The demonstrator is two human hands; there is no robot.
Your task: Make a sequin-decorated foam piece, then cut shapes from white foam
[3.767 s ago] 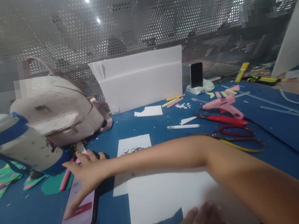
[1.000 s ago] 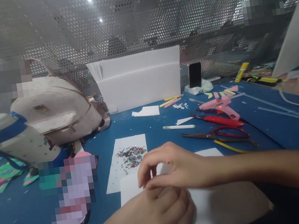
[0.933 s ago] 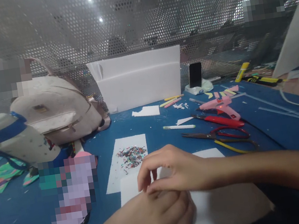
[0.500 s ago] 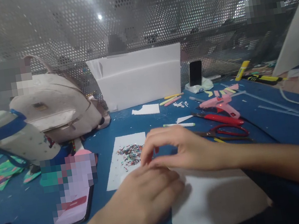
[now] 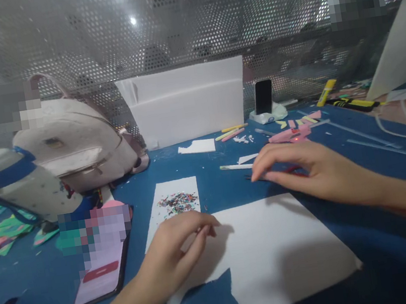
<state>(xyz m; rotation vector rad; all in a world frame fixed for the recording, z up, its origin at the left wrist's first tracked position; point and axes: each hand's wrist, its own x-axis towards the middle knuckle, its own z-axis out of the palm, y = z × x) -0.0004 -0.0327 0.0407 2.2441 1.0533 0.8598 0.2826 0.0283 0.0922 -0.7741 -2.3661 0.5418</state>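
Observation:
My left hand (image 5: pixel 183 249) is above the upper left part of a large white sheet (image 5: pixel 257 260), thumb and forefinger tips closed together; whatever is between them, if anything, is hidden. A fish-shaped hole (image 5: pixel 209 298) in the sheet shows the blue table through it. My right hand (image 5: pixel 305 172) hangs past the sheet's far edge, thumb and forefinger slightly apart, nothing visible between them. It covers most of the red-handled tools behind it. Beside my left hand lies a smaller white paper (image 5: pixel 159 204) bearing a pile of multicoloured glitter flakes (image 5: pixel 178 202).
Beyond my right hand are a pink hot glue gun (image 5: pixel 292 133) and a white marker (image 5: pixel 236 167). A phone (image 5: pixel 101 274) lies left, near a bottle (image 5: pixel 20 184) and a backpack (image 5: pixel 71 141). Another phone (image 5: pixel 263 97) stands behind, beside a white board (image 5: pixel 188 103).
My hands were together near the glitter paper. The right has moved away to the right; the left has shifted slightly left and up, uncovering the fish-shaped hole.

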